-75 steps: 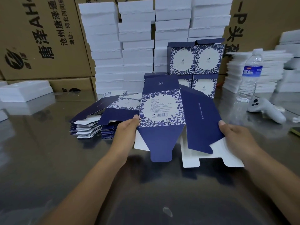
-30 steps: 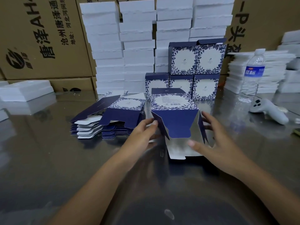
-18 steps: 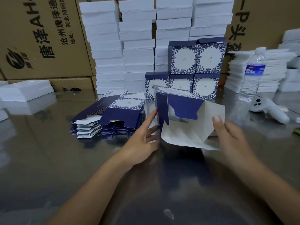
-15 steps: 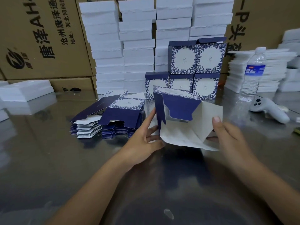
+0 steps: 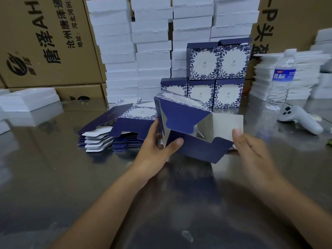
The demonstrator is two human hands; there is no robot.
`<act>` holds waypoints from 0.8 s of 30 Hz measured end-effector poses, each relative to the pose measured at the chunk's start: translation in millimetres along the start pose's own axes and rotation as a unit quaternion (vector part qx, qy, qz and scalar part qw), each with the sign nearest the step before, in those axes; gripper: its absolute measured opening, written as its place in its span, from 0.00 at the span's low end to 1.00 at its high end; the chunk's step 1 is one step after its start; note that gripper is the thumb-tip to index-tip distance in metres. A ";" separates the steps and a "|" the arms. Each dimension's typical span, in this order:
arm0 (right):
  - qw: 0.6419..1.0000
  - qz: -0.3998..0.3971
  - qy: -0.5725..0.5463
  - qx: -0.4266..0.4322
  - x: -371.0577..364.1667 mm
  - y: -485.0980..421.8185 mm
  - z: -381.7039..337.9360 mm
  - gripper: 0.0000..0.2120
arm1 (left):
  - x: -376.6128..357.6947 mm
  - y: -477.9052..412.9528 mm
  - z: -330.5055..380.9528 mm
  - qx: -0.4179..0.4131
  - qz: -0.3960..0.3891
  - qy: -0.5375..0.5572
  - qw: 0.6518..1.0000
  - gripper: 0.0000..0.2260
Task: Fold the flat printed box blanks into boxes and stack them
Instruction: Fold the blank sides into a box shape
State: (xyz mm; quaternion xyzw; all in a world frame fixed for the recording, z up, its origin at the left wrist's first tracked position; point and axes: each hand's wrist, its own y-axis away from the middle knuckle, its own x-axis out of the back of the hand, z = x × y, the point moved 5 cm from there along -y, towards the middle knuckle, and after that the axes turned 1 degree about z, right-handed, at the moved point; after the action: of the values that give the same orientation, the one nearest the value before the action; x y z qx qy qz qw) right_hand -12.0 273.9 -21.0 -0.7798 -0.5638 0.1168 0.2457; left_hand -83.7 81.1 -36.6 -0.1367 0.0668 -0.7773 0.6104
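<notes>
Left hand [image 5: 154,151] grips the near left corner of a half-folded box [image 5: 179,117], its thumb laid flat on a matte navy bottom flap and its fingers curled behind the side wall. Right hand [image 5: 251,151] pinches the opposite end, with the thumb on the edge of a plain white inner flap and the fingers tucked underneath. Held between the two hands just above a reflective metal table [image 5: 53,177], the thin card box is tilted with its open bottom toward the camera. It shows a pale interior, a notched navy flap folded inward, and a blue leaf print along its top edge.

Just beyond and to the left of the left hand lies a low pile of flat blanks [image 5: 129,126], navy on the outside and white inside, with rounded tabs fanned at the near edge. Straight beyond the hands stand the finished boxes [image 5: 215,69], square-faced with white panels framed by blue foliage, three below and two above. Behind them rise tall columns of plain white trays [image 5: 152,51] with rough edges, backed by brown corrugated cartons [image 5: 45,42] printed in black characters.

Beyond the right hand stands a clear ribbed plastic water bottle [image 5: 282,78] with a blue label. Near it, a smooth white handheld controller [image 5: 301,119] lies on its side. More white stacks sit behind the bottle [image 5: 305,74] and far off to the left of the left hand [image 5: 30,101].
</notes>
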 end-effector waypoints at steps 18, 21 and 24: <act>0.988 0.025 0.151 0.036 5.5 2.5 -8.7 0.18 | 9.4 -0.9 -5.4 -0.014 0.115 -0.132 0.984 0.19; 0.970 -0.022 0.239 0.041 -6.0 7.1 -6.2 0.15 | 8.5 0.6 -2.1 -0.014 0.137 -0.115 0.984 0.11; 0.955 -0.002 0.295 0.029 -9.4 9.5 -0.3 0.14 | 6.5 1.8 1.5 -0.022 0.148 -0.113 0.982 0.12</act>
State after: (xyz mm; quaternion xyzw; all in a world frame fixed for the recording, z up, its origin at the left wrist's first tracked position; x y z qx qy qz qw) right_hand -7.2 262.7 -26.6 -0.7708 -0.4638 -0.1027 0.4244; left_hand -83.0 74.5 -34.8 -0.2254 0.0345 -0.6561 0.7194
